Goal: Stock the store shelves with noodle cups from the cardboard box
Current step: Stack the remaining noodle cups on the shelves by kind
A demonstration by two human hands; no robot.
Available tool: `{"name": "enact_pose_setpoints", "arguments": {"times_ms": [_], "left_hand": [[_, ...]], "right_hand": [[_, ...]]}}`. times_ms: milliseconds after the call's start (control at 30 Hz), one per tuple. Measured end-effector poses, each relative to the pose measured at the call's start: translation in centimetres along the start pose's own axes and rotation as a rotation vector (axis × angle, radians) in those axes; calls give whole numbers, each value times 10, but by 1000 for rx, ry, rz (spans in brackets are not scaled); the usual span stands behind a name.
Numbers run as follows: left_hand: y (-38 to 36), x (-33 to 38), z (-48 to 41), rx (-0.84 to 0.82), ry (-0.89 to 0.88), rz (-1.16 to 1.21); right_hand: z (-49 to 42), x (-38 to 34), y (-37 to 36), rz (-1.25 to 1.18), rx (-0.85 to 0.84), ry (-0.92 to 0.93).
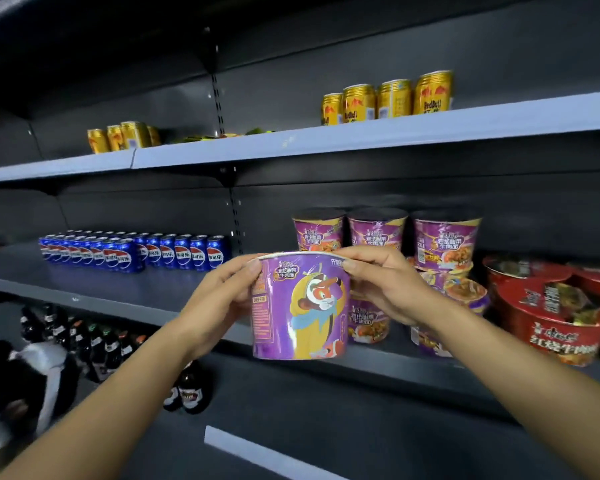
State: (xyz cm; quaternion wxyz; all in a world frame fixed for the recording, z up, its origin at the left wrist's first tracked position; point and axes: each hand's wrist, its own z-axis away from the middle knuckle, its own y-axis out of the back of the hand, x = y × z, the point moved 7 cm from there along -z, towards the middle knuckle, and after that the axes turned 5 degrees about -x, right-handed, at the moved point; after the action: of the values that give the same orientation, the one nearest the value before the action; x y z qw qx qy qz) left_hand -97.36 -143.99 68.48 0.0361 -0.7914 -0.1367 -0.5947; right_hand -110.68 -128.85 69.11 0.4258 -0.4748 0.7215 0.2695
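A purple noodle cup (300, 306) with a cartoon figure on its side is held upright in front of the middle shelf (125, 289). My left hand (222, 299) grips its left side and rim. My right hand (385, 282) grips its right side and rim. Behind it, several matching purple noodle cups (444, 237) stand stacked in two layers on the same shelf. The cardboard box is out of view.
Red noodle bowls (555, 313) sit at the right of the middle shelf, blue Pepsi cans (136, 252) at its left. Gold Red Bull cans (388, 98) stand on the upper shelf. Dark bottles (94, 344) fill the lower shelf. A black-and-white garment (32, 382) shows at lower left.
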Motion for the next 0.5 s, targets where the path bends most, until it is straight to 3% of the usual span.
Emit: {"name": "enact_pose_setpoints", "arguments": {"times_ms": [300, 500], "left_hand": [[1, -9, -52, -75, -12, 375], [15, -13, -76, 16, -58, 243]], "right_hand": [[-42, 14, 27, -295, -89, 27], [-60, 16, 47, -113, -62, -20]]}}
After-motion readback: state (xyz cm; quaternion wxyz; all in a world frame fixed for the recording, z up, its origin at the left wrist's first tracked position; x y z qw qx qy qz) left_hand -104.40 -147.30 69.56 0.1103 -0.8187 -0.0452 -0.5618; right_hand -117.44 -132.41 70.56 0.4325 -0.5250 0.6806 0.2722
